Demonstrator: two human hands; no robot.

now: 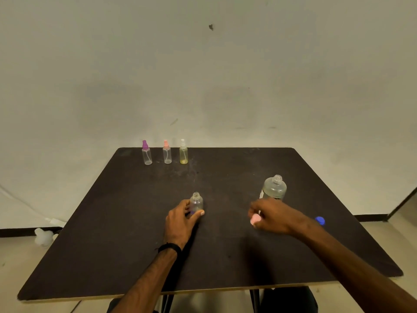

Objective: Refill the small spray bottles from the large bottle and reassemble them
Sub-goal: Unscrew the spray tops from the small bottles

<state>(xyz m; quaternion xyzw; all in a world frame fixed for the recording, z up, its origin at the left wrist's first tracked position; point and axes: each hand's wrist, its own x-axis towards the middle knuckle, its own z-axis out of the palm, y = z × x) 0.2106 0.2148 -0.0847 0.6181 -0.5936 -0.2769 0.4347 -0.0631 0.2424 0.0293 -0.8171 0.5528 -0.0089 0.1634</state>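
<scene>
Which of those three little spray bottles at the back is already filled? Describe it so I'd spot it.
On the dark square table, look along the far edge for a row of three small clear spray bottles. The filled one is the rightmost bottle; only it has a white sprayer top and yellowish liquid inside.

Left hand [180, 220] grips uncapped small bottle [196, 203]; right hand [274, 216] pinches pink, probably sprayer, cap [255, 219].
</scene>
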